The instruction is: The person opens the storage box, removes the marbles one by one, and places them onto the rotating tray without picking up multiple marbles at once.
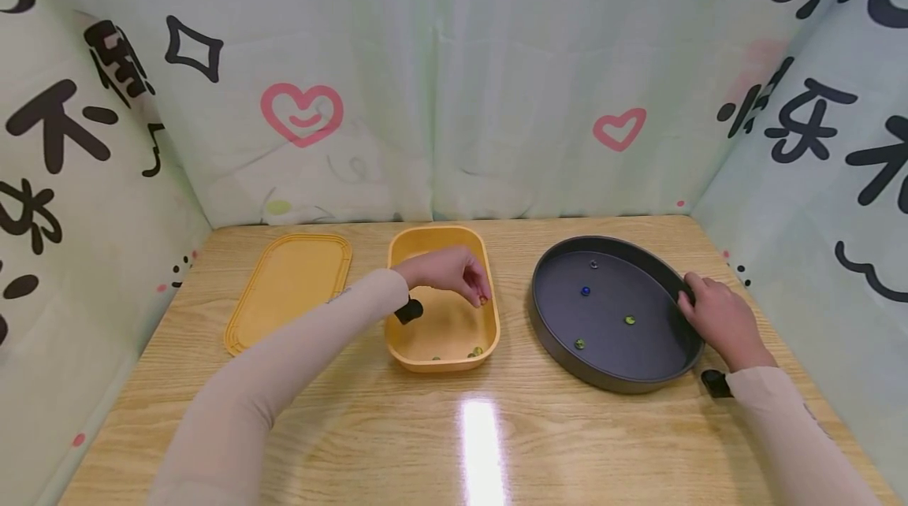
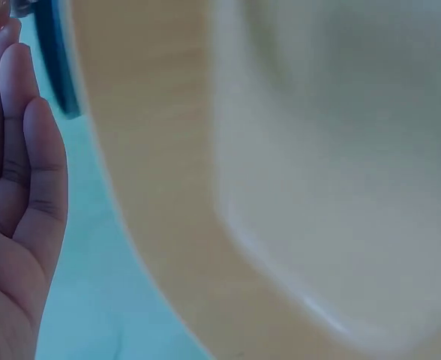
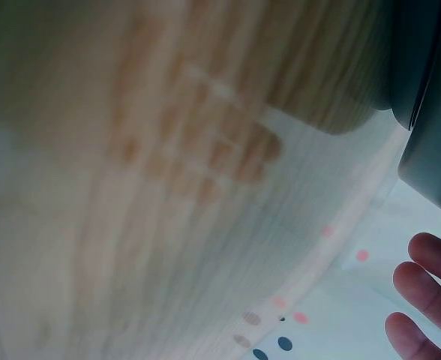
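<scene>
My left hand reaches over the yellow plastic container, its thumb and fingertips pinching a small amber-coloured marble. In the left wrist view, the other fingers extend along the left side. Below the hand, yellowish marbles lie in the container's near right corner. At the right, a round dark grey pan holds several marbles, among them a blue marble, a clear one near the far side, and a yellow-green marble. My right hand grips the pan's right rim, thumb over the edge.
A yellow lid lies flat on the wooden table, left of the container and partly behind the left sleeve. White curtains with black and pink drawings enclose the back and both sides. Light glares on the tabletop near the front.
</scene>
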{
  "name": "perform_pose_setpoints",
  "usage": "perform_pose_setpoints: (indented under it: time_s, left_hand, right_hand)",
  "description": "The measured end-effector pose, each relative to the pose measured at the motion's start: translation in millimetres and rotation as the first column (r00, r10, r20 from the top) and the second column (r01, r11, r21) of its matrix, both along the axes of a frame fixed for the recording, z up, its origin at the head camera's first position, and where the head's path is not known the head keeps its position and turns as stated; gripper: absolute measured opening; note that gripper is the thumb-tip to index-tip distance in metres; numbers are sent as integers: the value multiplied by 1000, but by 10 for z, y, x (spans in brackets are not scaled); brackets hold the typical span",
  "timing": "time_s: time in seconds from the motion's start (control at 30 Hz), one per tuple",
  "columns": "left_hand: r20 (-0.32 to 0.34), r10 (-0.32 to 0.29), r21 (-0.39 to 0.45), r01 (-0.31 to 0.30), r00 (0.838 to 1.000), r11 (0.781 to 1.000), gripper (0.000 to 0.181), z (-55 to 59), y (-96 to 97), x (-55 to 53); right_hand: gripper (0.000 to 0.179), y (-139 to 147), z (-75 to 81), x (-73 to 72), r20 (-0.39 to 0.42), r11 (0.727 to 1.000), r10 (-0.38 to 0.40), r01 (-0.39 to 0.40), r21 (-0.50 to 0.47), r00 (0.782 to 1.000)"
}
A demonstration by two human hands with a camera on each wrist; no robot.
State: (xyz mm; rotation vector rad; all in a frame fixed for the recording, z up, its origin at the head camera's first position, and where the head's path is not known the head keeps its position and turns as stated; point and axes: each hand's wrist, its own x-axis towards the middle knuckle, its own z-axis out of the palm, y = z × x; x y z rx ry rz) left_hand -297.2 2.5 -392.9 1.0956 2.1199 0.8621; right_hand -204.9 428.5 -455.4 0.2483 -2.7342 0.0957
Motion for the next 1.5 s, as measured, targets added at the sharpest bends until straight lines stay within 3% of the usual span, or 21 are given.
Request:
perform_pose_setpoints:
  time_s: [0.27, 0.43, 0.7, 0.9, 1.1, 1.37, 1.5]
  left_hand:
    - [0, 14, 112, -14, 1000, 994, 17, 243, 112, 20]
    - [0, 28, 136, -28, 1000, 990, 18, 345, 260, 28]
    - [-24, 6, 152, -3, 1000, 988, 22, 440, 558, 40]
    - [-8, 39, 182, -36, 999, 983, 24, 473, 853, 13]
    - [9, 119, 254, -117, 993, 960, 24, 400, 1169, -22]
    - [38, 214, 347, -214, 976, 913, 24, 206, 1521, -34]
    - [52, 275, 351, -276, 960, 895, 23, 124, 1682, -25]
  right_hand:
    - [17, 18, -23, 2, -3, 1000, -7, 7, -2, 1000]
    - [17, 24, -31, 8, -17, 1000, 1, -1, 0, 1000]
    - [19, 19, -34, 15, -8, 1000, -3, 3, -5, 1000]
    - [18, 34, -35, 8, -21, 1000, -4, 4, -12, 1000]
    - [20, 35, -27, 0, -4, 1000, -8, 8, -7, 1000]
    - [19, 7, 5, -3, -3, 1000, -7, 7, -7, 1000]
    - [19, 0, 4, -1, -7, 1000, -11, 11, -7, 1000]
